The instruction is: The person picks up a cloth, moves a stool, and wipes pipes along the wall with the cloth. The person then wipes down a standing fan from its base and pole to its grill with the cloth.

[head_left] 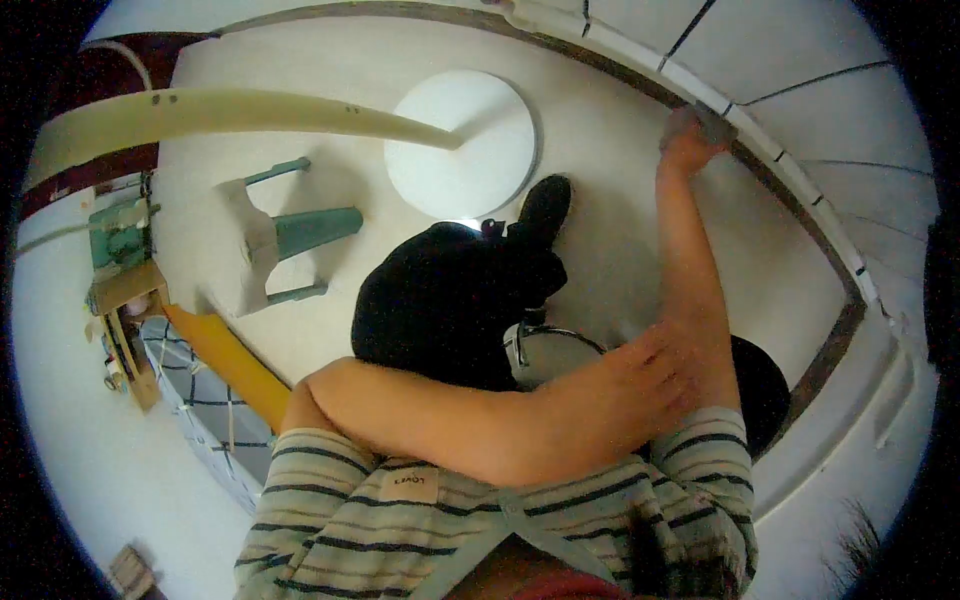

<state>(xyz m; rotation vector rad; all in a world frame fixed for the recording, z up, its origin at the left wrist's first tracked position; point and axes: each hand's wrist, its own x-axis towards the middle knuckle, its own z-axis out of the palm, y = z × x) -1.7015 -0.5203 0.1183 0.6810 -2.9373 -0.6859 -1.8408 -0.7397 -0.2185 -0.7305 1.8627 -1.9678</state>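
My right hand (688, 145) is stretched far out to the upper right, at the dark skirting strip (760, 168) where floor meets wall. Its fingers are closed over a grey cloth-like wad (714, 127), blurred, its exact kind unclear. Across my body lies my left arm, and my left hand (655, 372) rests on my right forearm near the elbow, fingers laid along it and holding no object. Between my black-trousered legs, partly covered by my left arm, is a pale round container (555, 355) with a rim.
A round white base (480, 170) carries a pale upright post (250, 115). Left of it stands a green and white stool (265, 235). A wooden shelf (125, 330) and a checked cloth-covered piece (215, 410) are at left. White tiled wall (830, 120) runs along the right.
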